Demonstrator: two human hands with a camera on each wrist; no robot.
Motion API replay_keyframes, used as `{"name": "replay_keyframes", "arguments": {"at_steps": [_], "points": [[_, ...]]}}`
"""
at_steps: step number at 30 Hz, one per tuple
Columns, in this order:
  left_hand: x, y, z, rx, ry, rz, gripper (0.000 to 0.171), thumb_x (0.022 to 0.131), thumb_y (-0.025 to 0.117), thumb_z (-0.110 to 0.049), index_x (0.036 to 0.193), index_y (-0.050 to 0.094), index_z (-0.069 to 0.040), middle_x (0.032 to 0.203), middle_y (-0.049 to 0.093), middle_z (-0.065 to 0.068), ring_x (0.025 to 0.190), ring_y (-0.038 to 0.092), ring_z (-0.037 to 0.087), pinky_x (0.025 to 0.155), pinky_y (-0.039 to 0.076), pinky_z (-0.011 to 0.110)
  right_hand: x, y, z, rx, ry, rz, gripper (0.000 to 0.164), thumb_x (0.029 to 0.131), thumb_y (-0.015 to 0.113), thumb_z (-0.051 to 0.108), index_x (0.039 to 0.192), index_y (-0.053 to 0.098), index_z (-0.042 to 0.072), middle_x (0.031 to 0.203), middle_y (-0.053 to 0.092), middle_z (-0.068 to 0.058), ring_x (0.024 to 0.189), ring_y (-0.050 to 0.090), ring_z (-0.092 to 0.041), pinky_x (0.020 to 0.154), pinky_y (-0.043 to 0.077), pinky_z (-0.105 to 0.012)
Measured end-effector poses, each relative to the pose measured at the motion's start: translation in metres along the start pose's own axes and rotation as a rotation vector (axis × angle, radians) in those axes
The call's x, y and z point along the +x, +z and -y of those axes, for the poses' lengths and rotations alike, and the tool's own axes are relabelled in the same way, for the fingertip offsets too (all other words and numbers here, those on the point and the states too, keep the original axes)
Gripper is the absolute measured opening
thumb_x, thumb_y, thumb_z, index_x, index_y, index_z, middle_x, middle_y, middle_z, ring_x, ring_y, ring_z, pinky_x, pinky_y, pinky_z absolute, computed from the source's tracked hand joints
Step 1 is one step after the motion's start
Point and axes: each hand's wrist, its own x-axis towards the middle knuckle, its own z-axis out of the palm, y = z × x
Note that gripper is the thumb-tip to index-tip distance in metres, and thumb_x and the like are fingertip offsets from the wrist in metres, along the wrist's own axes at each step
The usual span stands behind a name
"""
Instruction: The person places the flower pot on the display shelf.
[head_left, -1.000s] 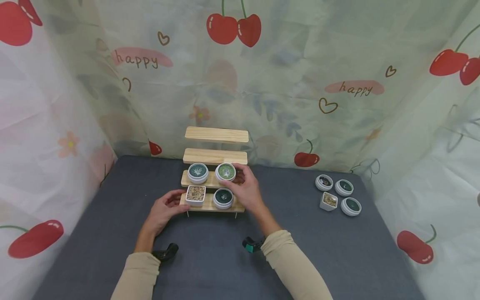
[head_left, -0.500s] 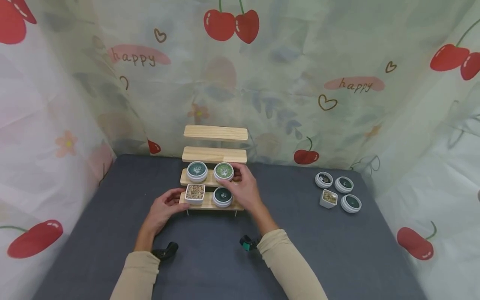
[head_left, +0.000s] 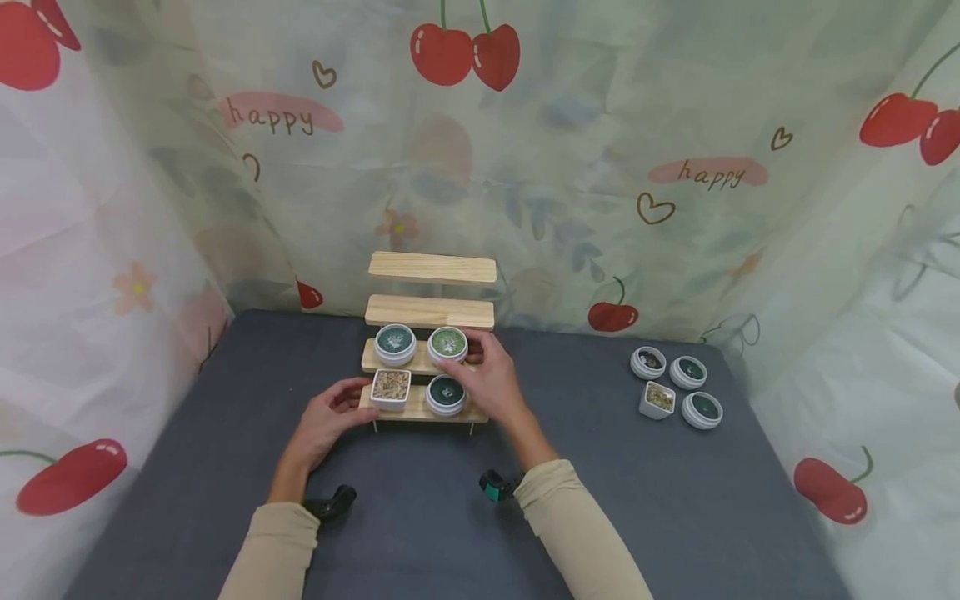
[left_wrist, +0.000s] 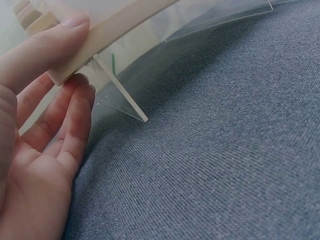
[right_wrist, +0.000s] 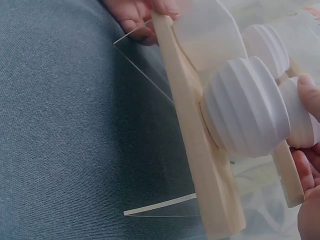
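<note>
A tiered wooden display stand [head_left: 431, 311] with clear supports rises at the table's back. My left hand [head_left: 330, 419] grips the left end of its lowest shelf, thumb on top and fingers below, as the left wrist view shows. On that shelf sit a square white pot with tan, grainy filling [head_left: 391, 386] and a round, ribbed white pot with a dark green top [head_left: 446, 395]. One shelf up, my right hand [head_left: 491, 375] holds a round white pot with a light green top [head_left: 448, 343] by its right side. Left of it stands a teal-topped white pot [head_left: 394, 343].
On the right of the dark grey tablecloth [head_left: 570, 500] stand several more small pots: a square one [head_left: 658, 400] and round ones, such as a green-topped pot [head_left: 702, 410]. A cherry-printed curtain [head_left: 555, 167] hangs close behind the stand.
Over the last second my right hand and the light green-topped pot have shifted very slightly left on the shelf. My left hand keeps its grip on the stand.
</note>
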Motion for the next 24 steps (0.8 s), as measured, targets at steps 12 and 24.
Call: {"name": "replay_keyframes", "arguments": {"at_steps": [12,24], "points": [[0.001,-0.002,-0.001,0.008,0.002,-0.003,0.074,0.081,0.088,-0.026,0.145,0.052,-0.010,0.135,0.058,0.017,0.106,0.062,0.008,0.085,0.053,0.016,0.003,0.000,0.003,-0.034,0.047,0.012,0.062,0.083,0.086,0.036,0.134,0.060,0.013,0.125,0.063,-0.004,0.109,0.065,-0.019,0.096,0.055,-0.037],[0.001,-0.001,0.000,-0.006,-0.004,0.017,0.075,0.081,0.088,-0.026,0.145,0.052,-0.010,0.135,0.057,0.016,0.107,0.062,0.008,0.086,0.053,0.016,-0.006,-0.023,0.000,0.097,0.083,0.032,0.056,0.089,0.081,0.028,0.136,0.057,0.010,0.128,0.067,-0.012,0.115,0.070,-0.026,0.096,0.057,-0.036]]}}
